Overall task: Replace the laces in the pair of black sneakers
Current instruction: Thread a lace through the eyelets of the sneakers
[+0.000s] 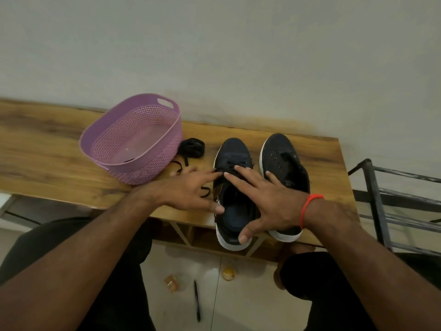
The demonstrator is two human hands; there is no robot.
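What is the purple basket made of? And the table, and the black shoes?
The purple basket looks like moulded plastic: smooth rim, walls full of small holes. The table shows brown wood grain, maybe real wood, maybe a printed laminate. The black shoes look like matt woven cloth on top, with white soles, probably rubber.

basket (133,139) lilac, perforated | sneakers (284,158) black, white soles | wristband (310,206) red

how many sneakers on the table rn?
2. Left sneaker sits under both hands, partly laced. Right sneaker stands beside it toward the table's right end, eyelets bare. Both heels overhang the near edge. None hidden that I can see.
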